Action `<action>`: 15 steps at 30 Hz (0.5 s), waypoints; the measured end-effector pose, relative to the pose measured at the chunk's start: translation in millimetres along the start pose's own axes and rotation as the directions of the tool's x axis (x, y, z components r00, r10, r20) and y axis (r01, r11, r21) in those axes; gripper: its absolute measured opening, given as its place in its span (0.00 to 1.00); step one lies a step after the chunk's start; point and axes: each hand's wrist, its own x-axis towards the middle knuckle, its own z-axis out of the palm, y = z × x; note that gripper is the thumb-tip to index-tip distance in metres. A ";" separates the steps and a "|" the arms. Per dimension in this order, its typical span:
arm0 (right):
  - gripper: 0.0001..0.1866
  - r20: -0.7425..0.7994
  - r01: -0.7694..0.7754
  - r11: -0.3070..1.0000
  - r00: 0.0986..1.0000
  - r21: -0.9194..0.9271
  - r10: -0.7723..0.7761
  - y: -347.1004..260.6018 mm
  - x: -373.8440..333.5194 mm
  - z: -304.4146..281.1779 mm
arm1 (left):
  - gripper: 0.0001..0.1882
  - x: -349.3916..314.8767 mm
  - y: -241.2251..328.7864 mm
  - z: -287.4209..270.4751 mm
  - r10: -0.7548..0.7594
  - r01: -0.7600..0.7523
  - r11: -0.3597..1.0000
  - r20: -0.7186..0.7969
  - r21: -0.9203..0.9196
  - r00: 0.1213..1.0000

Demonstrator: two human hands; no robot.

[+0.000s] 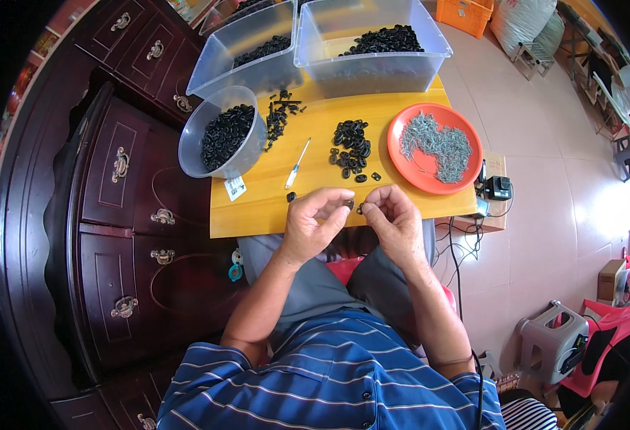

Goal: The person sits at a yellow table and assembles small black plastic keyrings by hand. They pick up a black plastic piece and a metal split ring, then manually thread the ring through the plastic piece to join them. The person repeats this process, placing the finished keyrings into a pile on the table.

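Note:
Close to the table's near edge, my left hand (313,223) pinches a small dark plastic piece (348,203) between thumb and fingertips. Facing it, my right hand (395,223) is closed on another small black piece (360,208); the two pieces are a little apart. Just beyond my hands lies a loose pile of black oval plastic pieces (351,147), with single ones near my fingers. To the right, an orange-red plate (475,168) holds many small silvery metal parts (440,147), likely screws. A screwdriver (297,168) with a white and blue handle lies left of the pile.
On the yellow table (257,211) stand a round tub (193,161) of black pieces and two clear bins (372,75) (207,68). Slim black parts (277,118) lie beside the tub. Dark drawers (114,236) flank the left; black cables (465,240) hang at the right.

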 end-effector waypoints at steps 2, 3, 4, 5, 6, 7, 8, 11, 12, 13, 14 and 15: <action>0.04 0.005 0.000 1.000 1.000 -0.001 0.000 -0.1 0.0 -0.5 | 0.13 0.7 2.0 -0.3 0.007 -0.007 1.000 0.005 0.021 1.000; 0.04 0.007 0.002 1.000 1.000 0.001 -0.002 0.1 0.0 -0.5 | 0.13 0.9 2.7 -0.4 0.011 -0.011 0.999 0.007 0.031 1.000; 0.04 0.010 0.003 1.000 1.000 0.003 -0.003 0.2 0.0 -0.6 | 0.13 0.8 2.8 -0.2 -0.002 0.002 1.000 0.012 0.013 1.000; 0.04 0.012 0.006 1.000 1.000 0.000 -0.006 0.2 0.1 -0.5 | 0.13 0.6 2.7 0.2 -0.014 0.014 1.000 0.016 -0.004 1.000; 0.04 0.014 0.009 1.000 1.000 -0.003 -0.009 0.1 0.3 -0.3 | 0.13 0.5 2.6 0.5 -0.026 0.026 0.999 0.021 -0.020 0.999; 0.04 0.017 0.012 1.000 1.000 -0.005 -0.012 0.0 0.3 -0.2 | 0.13 0.6 2.7 0.6 -0.035 0.035 0.999 0.033 -0.016 0.999; 0.04 0.019 0.014 1.000 1.000 -0.004 -0.014 0.2 0.3 -0.4 | 0.13 1.0 2.7 0.9 -0.043 0.044 0.999 0.047 -0.012 0.998; 0.04 0.026 0.015 1.000 1.000 0.015 -0.015 1.3 0.2 -0.9 | 0.13 2.1 2.8 1.2 -0.042 0.041 0.999 0.102 0.012 0.994; 0.05 0.027 0.011 0.999 1.000 0.032 -0.012 1.8 0.4 -1.0 | 0.13 2.5 3.0 1.2 -0.038 0.035 0.999 0.121 0.022 0.992; 0.05 0.029 0.007 0.999 1.000 0.049 -0.009 2.4 0.6 -1.0 | 0.13 3.2 3.8 1.8 -0.028 0.026 0.999 0.121 0.021 0.992; 0.05 0.031 0.005 0.998 0.999 0.068 -0.007 2.8 0.9 -1.0 | 0.12 4.3 5.1 2.9 -0.018 0.016 1.000 0.122 0.019 0.992; 0.05 0.033 0.002 0.996 0.999 0.088 -0.005 3.3 1.0 -1.0 | 0.12 5.5 5.9 3.3 -0.008 0.005 1.000 0.122 0.018 0.993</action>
